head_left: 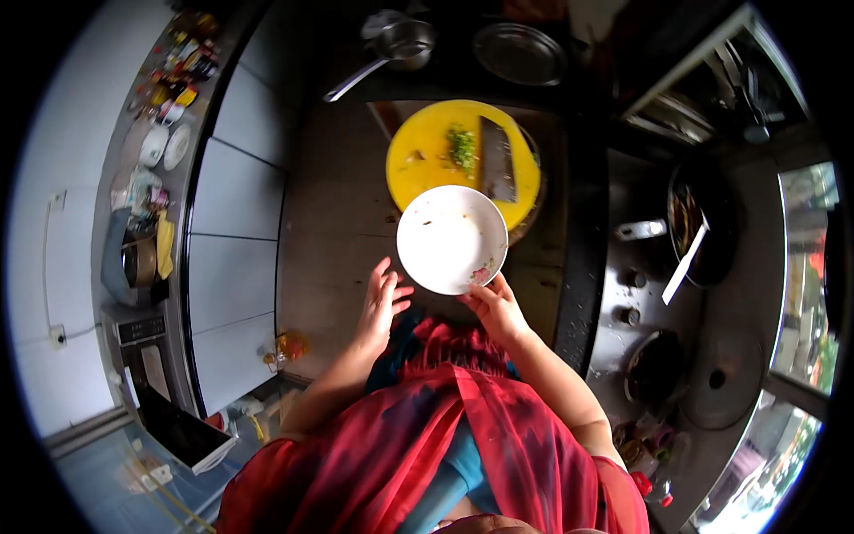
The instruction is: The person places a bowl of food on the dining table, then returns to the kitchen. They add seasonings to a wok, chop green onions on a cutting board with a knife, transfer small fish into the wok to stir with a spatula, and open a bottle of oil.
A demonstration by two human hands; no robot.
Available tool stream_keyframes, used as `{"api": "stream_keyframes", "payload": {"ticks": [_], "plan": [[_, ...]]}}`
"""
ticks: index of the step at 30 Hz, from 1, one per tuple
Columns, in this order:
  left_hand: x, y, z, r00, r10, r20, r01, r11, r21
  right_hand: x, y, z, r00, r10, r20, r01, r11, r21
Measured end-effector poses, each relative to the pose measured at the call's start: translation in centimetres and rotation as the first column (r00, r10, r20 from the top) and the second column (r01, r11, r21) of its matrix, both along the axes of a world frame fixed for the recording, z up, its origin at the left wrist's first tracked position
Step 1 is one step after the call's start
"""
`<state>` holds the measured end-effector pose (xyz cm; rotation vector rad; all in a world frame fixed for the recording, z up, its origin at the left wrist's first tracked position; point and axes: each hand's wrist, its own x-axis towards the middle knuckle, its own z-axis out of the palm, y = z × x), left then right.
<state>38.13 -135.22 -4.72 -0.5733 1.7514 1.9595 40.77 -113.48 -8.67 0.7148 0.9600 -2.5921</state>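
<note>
A white plate with a pink flower near its rim is gripped at its lower right edge by my right hand. Beside the plate's lower left, my left hand is open, fingers spread and apart from it. Just beyond the plate lies a round yellow cutting board, partly hidden by it. Chopped green herbs form a small pile on the board. Next to them lies a cleaver with a broad dark blade; its handle is not visible to me.
On the right counter, a wok holds food and a white-handled utensil. A dark pan sits nearer. A saucepan and a round metal lid or tray stand at the back. Bottles crowd the left counter.
</note>
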Motion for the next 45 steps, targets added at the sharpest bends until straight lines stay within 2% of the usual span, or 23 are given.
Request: {"api": "stream_keyframes", "payload": {"ticks": [2,4,8,12,14,15,16,18,20,21,23,24,26,30,31,34,35,39,45], "plan": [[0.9,-4.9,-0.5,1.000,-0.001,-0.020,0.002,1.000,0.015,-1.8,-2.9,-2.8,0.998,-0.051,0.019,0.051,0.999,-0.005],[1.3,-10.4,-0.9,0.999,0.036,-0.016,-0.036,0.999,0.013,-3.8,-5.2,-8.1,0.996,-0.093,-0.003,0.093,0.996,0.009],[0.6,-21.2,-0.7,0.993,0.114,0.005,-0.114,0.993,-0.001,-7.5,-9.0,-9.4,0.975,-0.223,0.006,0.221,0.969,0.111],[-0.5,-30.8,-0.4,0.968,0.251,-0.023,-0.252,0.966,-0.054,-8.8,-10.4,-13.7,0.927,-0.375,0.025,0.365,0.912,0.185],[-1.0,-34.2,-0.3,0.941,0.337,-0.039,-0.340,0.935,-0.101,-9.8,-11.2,-14.1,0.858,-0.492,0.148,0.459,0.863,0.210],[-1.2,-35.5,-0.1,0.927,0.374,-0.034,-0.376,0.921,-0.101,-10.0,-11.4,-14.8,0.842,-0.518,0.152,0.481,0.848,0.222],[-1.3,-36.6,-0.2,0.919,0.393,-0.007,-0.392,0.915,-0.098,-10.4,-12.4,-14.2,0.771,-0.602,0.209,0.565,0.797,0.213],[-1.9,-38.5,-0.5,0.902,0.429,0.047,-0.425,0.901,-0.086,-11.4,-14.1,-13.3,0.687,-0.593,0.420,0.589,0.793,0.157],[-3.0,-40.0,-0.8,0.897,0.435,0.077,-0.430,0.900,-0.074,-12.1,-16.9,-12.7,0.797,-0.400,0.452,0.408,0.909,0.085],[-3.7,-40.6,-0.9,0.894,0.439,0.093,-0.434,0.898,-0.068,-12.8,-18.3,-12.5,0.871,-0.233,0.432,0.262,0.965,-0.007],[-5.9,-41.9,-0.7,0.892,0.444,0.089,-0.441,0.896,-0.051,-16.0,-22.5,-9.9,0.918,-0.016,0.397,0.024,1.000,-0.016],[-7.3,-42.7,-0.7,0.893,0.444,0.073,-0.442,0.896,-0.032,-18.0,-25.2,-7.6,0.921,0.095,0.378,-0.095,0.995,-0.018],[-10.2,-44.4,-1.0,0.898,0.439,0.038,-0.440,0.898,0.003,-22.6,-30.7,-3.2,0.929,0.225,0.295,-0.266,0.958,0.108],[-17.6,-48.5,-0.3,0.889,0.458,-0.030,-0.458,0.889,-0.010,-32.8,-39.5,1.7,0.836,0.544,0.075,-0.531,0.765,0.364],[-19.6,-49.3,0.1,0.880,0.474,-0.036,-0.475,0.880,-0.026,-35.5,-41.3,2.3,0.784,0.621,0.027,-0.568,0.699,0.434],[-25.0,-51.4,2.0,0.855,0.518,-0.038,-0.519,0.854,-0.030,-43.2,-47.1,4.3,0.715,0.698,-0.041,-0.556,0.603,0.572],[-26.6,-52.0,2.6,0.847,0.531,-0.034,-0.532,0.846,-0.024,-45.2,-48.9,5.1,0.700,0.711,-0.064,-0.570,0.612,0.548],[-32.9,-54.8,3.3,0.801,0.585,-0.123,-0.590,0.807,-0.002,-54.7,-55.9,7.7,0.520,0.848,-0.103,-0.660,0.476,0.582],[-41.5,-59.8,1.9,0.701,0.706,-0.100,-0.710,0.705,-0.001,-69.7,-64.2,12.0,0.313,0.926,-0.210,-0.585,0.362,0.725]]}}
